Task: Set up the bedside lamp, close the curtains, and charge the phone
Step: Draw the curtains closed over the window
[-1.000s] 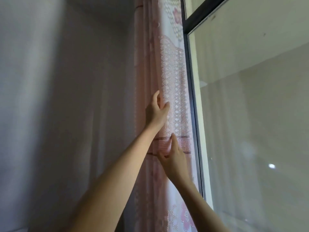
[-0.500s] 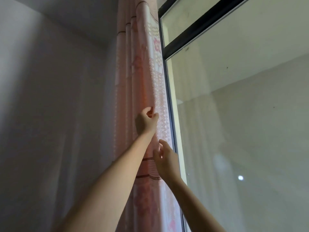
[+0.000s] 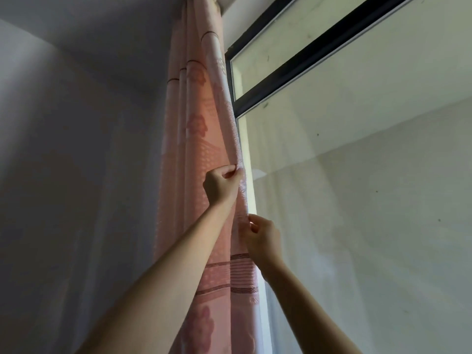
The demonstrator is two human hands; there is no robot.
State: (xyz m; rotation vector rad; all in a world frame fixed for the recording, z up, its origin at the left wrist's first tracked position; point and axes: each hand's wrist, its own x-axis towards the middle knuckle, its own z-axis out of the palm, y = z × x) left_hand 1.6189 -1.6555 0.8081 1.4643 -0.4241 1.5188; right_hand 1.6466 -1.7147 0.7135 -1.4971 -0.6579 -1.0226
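A pink patterned curtain hangs bunched in folds at the left side of the window, from the ceiling down past the bottom of the view. My left hand is raised high and pinches the curtain's right edge between thumb and fingers. Lower and to the right, my right hand grips the same edge just above a band of dark stripes. No lamp or phone is in view.
A large window with a black frame fills the right side, with a pale outside wall behind the glass. A grey wall and ceiling corner lie to the left of the curtain.
Both hands went from flat against the curtain to pinching its right edge. The view tilted upward, showing the curtain's top and more window frame.
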